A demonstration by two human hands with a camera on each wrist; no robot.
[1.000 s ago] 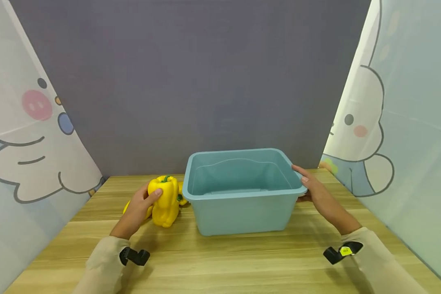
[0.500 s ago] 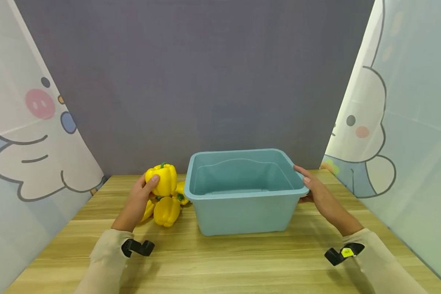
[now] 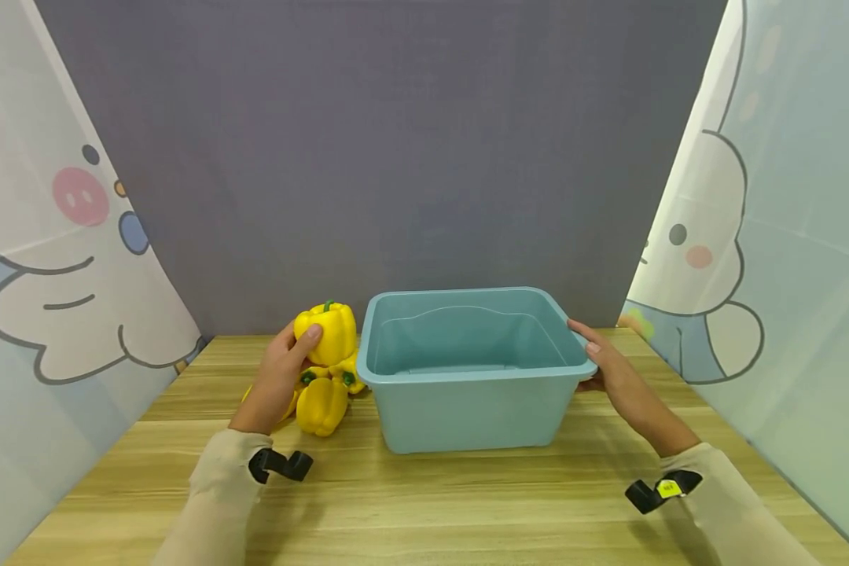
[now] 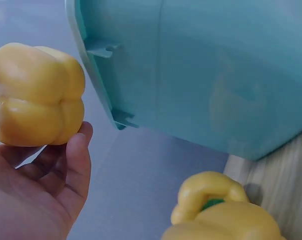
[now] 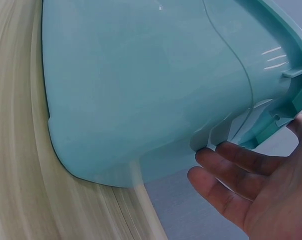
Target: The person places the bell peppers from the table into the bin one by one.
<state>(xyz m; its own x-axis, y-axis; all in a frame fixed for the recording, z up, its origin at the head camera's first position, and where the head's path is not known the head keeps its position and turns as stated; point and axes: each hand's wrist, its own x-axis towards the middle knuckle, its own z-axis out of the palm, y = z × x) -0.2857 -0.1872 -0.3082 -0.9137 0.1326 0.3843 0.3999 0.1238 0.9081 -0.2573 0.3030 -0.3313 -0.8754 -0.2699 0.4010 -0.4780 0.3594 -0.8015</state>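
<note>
Nearest are beige sleeves point(image 3: 212, 503) and, on the right wrist, a black mount point(image 3: 647, 494) with a yellow label point(image 3: 668, 488), its dark print too small to read. Pale, streaky wood grain runs across the bench point(image 3: 424, 519). On it, to the left of the bin, lie several lower peppers point(image 3: 321, 406), yellow and lobed, green stems showing on some. Above them the left hand point(image 3: 276, 373) holds an upper pepper point(image 3: 332, 334), glossy and blocky, stem upward, its fingers curled round the side; it hangs just beside the bin, apart from the rim. The bin point(image 3: 467, 413) is smooth, blue-green and plastic-looking, with rounded corners, flared rim and small brackets underneath. The right hand point(image 3: 619, 381) grips its right rim, thumb on top, fingers beneath. Behind stand a woven-looking grey backdrop point(image 3: 424, 157) and side panels point(image 3: 814, 181) with cartoon animals.
</note>
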